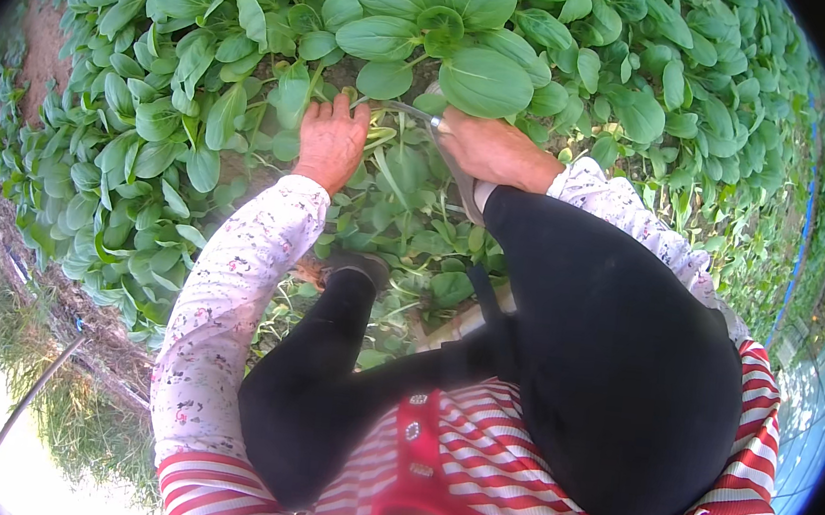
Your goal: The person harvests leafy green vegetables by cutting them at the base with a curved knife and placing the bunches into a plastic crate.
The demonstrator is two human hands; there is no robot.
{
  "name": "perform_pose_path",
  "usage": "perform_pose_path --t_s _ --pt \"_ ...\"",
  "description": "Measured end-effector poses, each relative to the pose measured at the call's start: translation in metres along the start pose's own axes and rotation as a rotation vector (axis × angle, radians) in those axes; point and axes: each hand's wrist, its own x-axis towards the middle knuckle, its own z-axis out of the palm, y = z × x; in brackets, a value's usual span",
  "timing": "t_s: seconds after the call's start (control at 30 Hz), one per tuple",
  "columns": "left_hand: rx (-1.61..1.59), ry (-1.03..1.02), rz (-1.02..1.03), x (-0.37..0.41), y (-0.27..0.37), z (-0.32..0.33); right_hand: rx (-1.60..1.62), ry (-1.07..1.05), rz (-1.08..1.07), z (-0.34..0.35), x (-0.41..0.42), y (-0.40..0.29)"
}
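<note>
My right hand (495, 149) grips a sickle-like tool with a slim, curved metal blade (404, 108); its handle is hidden in the fist. The blade points left, low among the stems of leafy greens. My left hand (332, 140) is palm down beside the blade tip, its fingers reaching to the plant bases. Leaves and the hand itself hide whether it pinches a stem. Just beyond both hands stands a large broad-leaved green plant (439, 30), like bok choy. Pale stems and loose leaves (399, 173) lie between my wrists.
Dense greens (167, 81) spread ahead and to both sides. My shoes (462, 183) flank a strip of low, scattered leaves. A blue line (808, 209) runs along the right side. A thin curved pole (32, 398) rises at lower left beside dry grass.
</note>
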Motion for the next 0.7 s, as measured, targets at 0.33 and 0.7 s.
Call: perform_pose_path --t_s 0.33,0.7 --pt "0.041 0.059 0.002 0.001 -0.006 0.011 0.015 -0.053 0.113 0.005 0.012 -0.008" --pt "0.093 0.128 -0.017 0.000 -0.001 0.010 0.024 -0.097 0.108 0.001 0.011 -0.015"
